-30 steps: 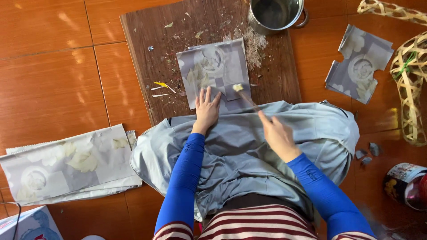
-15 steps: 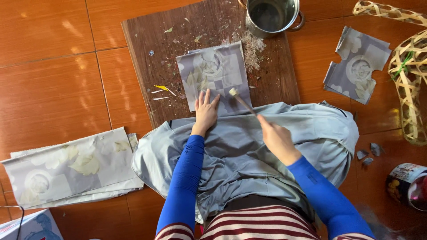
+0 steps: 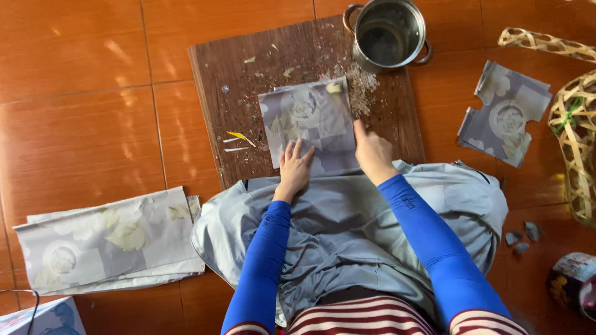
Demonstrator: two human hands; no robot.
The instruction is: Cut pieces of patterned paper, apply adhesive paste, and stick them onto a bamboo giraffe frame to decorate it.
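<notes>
Head view: both hands on a grey flower-print sheet on a wooden board, floor level.

Left hand point(image 3: 295, 167) lies flat, fingers spread, grasping nothing, pinning the near edge of the printed sheet point(image 3: 310, 121). Right hand point(image 3: 371, 152) is curled at the sheet's right edge; can't tell if it grips anything. Sheet lies mid-board on the dark wooden board point(image 3: 236, 74), which sits on the orange tiled floor point(image 3: 81, 93). Scraps and crumbs litter the board; a loose pile lies just right of the sheet's far corner. Steel pot point(image 3: 388, 31) stands on the board's far right corner. Cut-out piece of same print point(image 3: 506, 115) lies on the floor to the right, beside a woven basket point(image 3: 577, 136). Stack of printed sheets point(image 3: 105, 242) lies near left. Grey cloth point(image 3: 347, 229) covers the lap.
</notes>
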